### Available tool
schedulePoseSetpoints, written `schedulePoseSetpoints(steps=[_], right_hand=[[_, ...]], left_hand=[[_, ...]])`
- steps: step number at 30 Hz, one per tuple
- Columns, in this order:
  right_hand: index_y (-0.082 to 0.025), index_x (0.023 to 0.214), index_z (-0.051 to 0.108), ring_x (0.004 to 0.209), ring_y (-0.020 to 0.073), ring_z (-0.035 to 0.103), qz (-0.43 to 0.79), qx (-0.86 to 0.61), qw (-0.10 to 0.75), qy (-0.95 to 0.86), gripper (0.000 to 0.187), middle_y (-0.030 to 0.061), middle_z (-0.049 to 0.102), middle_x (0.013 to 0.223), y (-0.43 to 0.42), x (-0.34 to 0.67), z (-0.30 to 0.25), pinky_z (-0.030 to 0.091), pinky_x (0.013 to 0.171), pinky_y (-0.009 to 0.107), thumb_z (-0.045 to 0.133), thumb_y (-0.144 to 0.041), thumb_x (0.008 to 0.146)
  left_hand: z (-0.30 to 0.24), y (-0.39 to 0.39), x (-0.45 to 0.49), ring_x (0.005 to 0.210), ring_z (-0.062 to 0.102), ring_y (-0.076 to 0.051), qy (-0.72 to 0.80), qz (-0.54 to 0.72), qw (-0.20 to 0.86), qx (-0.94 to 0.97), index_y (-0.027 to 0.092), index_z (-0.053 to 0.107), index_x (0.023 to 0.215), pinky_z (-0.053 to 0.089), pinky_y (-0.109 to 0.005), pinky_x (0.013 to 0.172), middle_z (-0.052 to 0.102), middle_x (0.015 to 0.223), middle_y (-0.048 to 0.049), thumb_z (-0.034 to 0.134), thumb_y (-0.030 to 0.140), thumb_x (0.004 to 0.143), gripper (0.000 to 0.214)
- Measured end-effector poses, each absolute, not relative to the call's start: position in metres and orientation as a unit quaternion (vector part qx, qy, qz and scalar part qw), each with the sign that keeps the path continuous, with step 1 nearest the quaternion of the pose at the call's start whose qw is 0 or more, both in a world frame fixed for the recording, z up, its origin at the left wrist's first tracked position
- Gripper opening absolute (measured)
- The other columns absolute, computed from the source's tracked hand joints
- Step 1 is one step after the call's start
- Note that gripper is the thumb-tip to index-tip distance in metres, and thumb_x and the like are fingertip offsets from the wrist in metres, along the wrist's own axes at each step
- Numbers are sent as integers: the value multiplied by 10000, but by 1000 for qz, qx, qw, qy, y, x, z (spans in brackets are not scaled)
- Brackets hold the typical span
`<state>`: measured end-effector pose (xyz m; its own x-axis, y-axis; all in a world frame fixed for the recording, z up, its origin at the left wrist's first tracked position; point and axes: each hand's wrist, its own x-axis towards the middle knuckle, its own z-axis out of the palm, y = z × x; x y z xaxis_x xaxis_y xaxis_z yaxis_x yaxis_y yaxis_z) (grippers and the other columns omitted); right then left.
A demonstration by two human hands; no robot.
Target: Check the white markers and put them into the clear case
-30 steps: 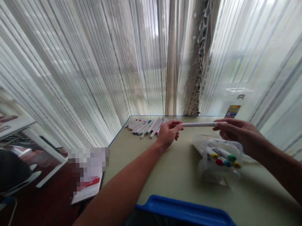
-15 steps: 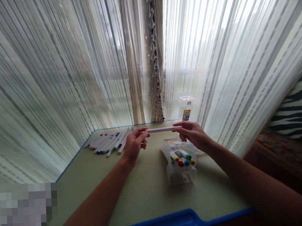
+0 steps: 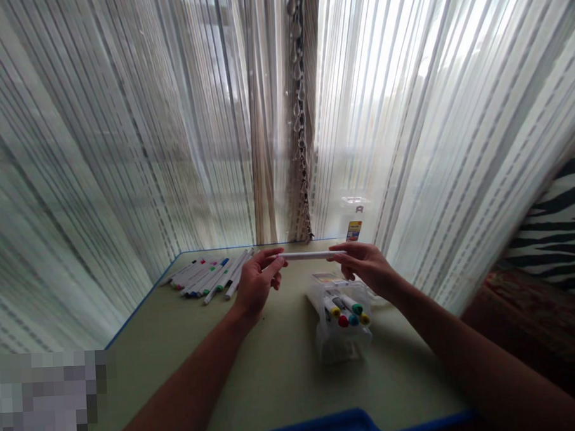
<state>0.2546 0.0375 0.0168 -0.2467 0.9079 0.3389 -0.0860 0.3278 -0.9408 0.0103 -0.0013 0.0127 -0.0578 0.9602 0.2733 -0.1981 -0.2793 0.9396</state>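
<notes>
1. Striped curtains [image 3: 121, 121] hang behind a green desk [image 3: 275, 375].
2. Left hand [image 3: 256, 281] and right hand [image 3: 370, 266] each pinch one end of a white marker [image 3: 306, 256], level above the desk.
3. Below the right hand sits a clear case [image 3: 341, 350] of colour-capped markers [image 3: 343, 322].
4. Left of the left hand, loose markers [image 3: 205, 280] lie.

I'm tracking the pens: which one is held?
The white pen, level between left hand and right hand; the others are in the pile or box.
</notes>
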Motion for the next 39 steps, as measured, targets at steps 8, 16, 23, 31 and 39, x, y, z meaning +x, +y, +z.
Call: schedulePoseSetpoints(steps=[8,16,23,31,39], right_hand=[[-153,847,746,411,79,541,505,-364,501,-601,362,105,771,824,36,253,19,395,397,225,793,-486,712],[-150,895,745,394,76,523,520,-367,509,-580,403,93,765,795,35,251,21,374,388,226,828,-467,661],[-138,807,722,400,69,521,525,-373,506,-573,390,97,763,791,34,250,21,373,382,216,839,-475,649],[-135,813,715,393,71,531,508,-345,562,-554,382,88,753,750,36,258,30,413,389,214,847,-459,660],[-140,922,721,412,113,577,355,-334,610,-625,341,42,706,653,11,268,62,413,374,234,807,-412,734]], left_hand=[[11,1,12,468,472,-66,371,620,459,517,85,681,988,376,-216,421,653,723,-35,738,350,750,360],[10,1,14,454,464,-59,364,622,454,524,88,683,977,367,-215,410,668,733,-42,741,370,762,360],[13,-1,13,452,458,-52,369,613,469,517,99,683,1046,365,-220,425,671,764,-33,784,298,699,412],[13,-2,11,453,481,-67,409,595,490,488,114,657,1040,371,-217,437,682,762,-45,686,328,737,372],[7,3,7,442,479,-74,422,587,474,503,108,647,993,371,-217,430,669,726,-39,674,362,712,379]])
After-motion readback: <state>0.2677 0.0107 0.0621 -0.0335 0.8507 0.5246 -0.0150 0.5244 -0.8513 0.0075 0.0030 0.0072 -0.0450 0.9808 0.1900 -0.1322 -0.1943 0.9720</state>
